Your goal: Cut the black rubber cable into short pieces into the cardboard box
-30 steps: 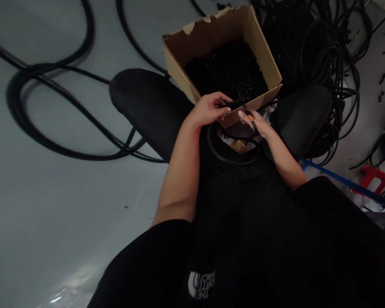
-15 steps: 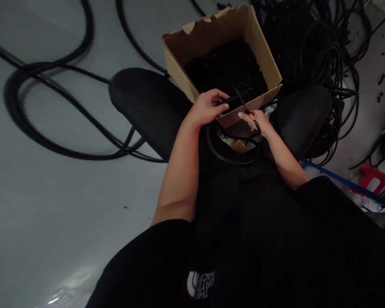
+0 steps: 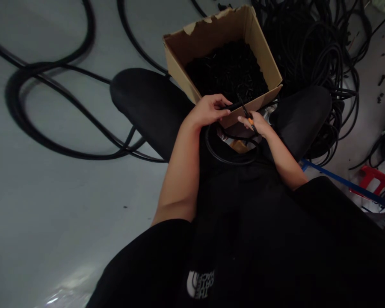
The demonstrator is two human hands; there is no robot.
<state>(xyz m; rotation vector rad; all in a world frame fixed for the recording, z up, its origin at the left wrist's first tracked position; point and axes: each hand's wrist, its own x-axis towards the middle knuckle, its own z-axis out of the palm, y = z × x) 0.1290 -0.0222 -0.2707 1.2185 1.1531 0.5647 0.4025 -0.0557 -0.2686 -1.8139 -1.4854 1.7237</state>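
Observation:
My left hand (image 3: 212, 110) is closed on a black cable (image 3: 232, 106) at the near edge of a cardboard box (image 3: 182, 70). The cable points right from my fingers, toward the blades of the scissors (image 3: 245, 108). Those scissors, with orange on the handle, are in my right hand (image 3: 257, 122), its fingers round the handles. The blades reach up over the box's near rim; whether they touch the cable I cannot tell. Short black pieces (image 3: 226, 70) fill the lower part of the box. Below my hands a loop of black cable (image 3: 226, 161) hangs over my lap.
Thick black cable (image 3: 67, 152) lies in loops on the grey floor (image 3: 67, 222) to the left. A big tangle of black cables (image 3: 308, 47) is at the upper right. A red plastic object (image 3: 368, 177) and a blue bar (image 3: 336, 177) are at the right.
Both hands have shifted slightly, the left a little down. The scissors are turned a bit and their blades have moved slightly down and right. My grips stay the same.

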